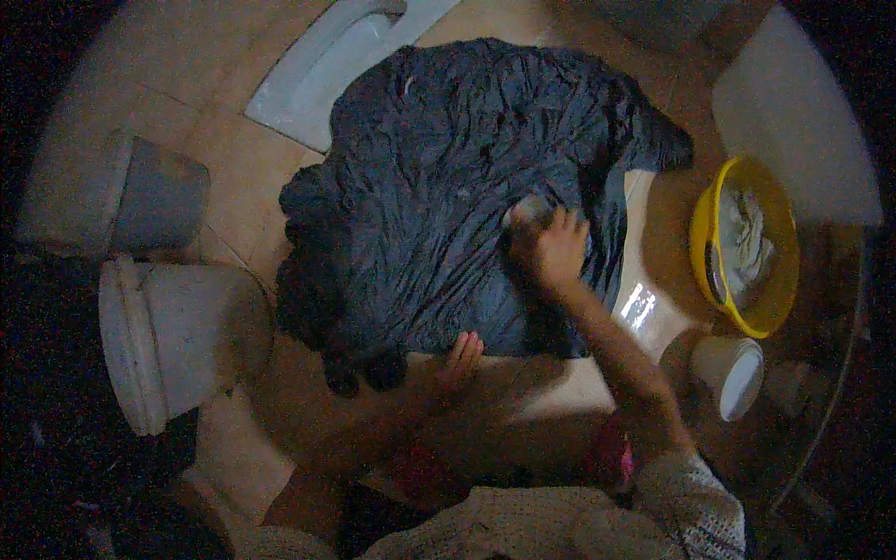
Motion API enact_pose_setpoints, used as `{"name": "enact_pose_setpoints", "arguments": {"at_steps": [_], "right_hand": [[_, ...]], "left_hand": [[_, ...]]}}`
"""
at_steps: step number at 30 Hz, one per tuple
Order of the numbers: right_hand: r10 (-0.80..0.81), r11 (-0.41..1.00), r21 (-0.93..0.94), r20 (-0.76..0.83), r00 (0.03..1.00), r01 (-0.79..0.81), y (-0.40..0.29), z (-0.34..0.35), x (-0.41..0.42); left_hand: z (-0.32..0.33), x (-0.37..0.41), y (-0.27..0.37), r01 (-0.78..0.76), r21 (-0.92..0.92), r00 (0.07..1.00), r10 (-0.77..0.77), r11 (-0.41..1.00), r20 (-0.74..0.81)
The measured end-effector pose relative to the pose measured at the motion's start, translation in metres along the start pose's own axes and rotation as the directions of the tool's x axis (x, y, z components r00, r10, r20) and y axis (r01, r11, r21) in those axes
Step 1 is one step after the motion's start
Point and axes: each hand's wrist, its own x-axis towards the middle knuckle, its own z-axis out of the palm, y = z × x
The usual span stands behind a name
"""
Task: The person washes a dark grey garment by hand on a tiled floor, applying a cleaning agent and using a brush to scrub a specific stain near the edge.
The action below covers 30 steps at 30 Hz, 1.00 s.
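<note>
A large, dark, wrinkled cloth lies spread over the tiled floor before me, bunched along its left side. My right hand is on the right part of the cloth, its fingers closed around a pale, rounded object; shadow hides what kind of thing it is. The fingertips of my left hand rest at the cloth's near edge, close together and extended, with no object visible in them. The rest of that hand is in deep shadow.
On the right stand a yellow basin with pale wet-looking cloth in it and a small white container. A white bucket and a grey container are at left. A white squat toilet lies beyond the cloth.
</note>
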Motion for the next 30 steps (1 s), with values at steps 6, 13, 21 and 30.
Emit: {"name": "enact_pose_setpoints", "arguments": {"at_steps": [6,13,21,30], "right_hand": [[-0.112,0.985,0.13,-0.037,0.993,0.116,-0.011,-0.047,-0.042],[0.185,0.981,0.101,-0.219,0.958,-0.166,0.075,-0.054,-0.039],[0.395,0.901,0.255,-0.142,0.908,-0.352,0.079,-0.071,-0.094],[0.396,0.911,0.23,-0.253,0.883,-0.343,0.084,-0.057,-0.092]], "left_hand": [[-0.018,-0.011,0.025,0.208,-0.261,0.978,-0.207,0.943,0.029],[0.027,-0.007,0.041,0.436,-0.615,0.889,-0.42,0.657,0.182],[0.01,0.097,-0.035,0.789,-0.596,0.504,-0.714,0.151,0.487],[0.019,-0.009,-0.098,0.805,-0.538,0.593,-0.305,0.249,0.746]]}}
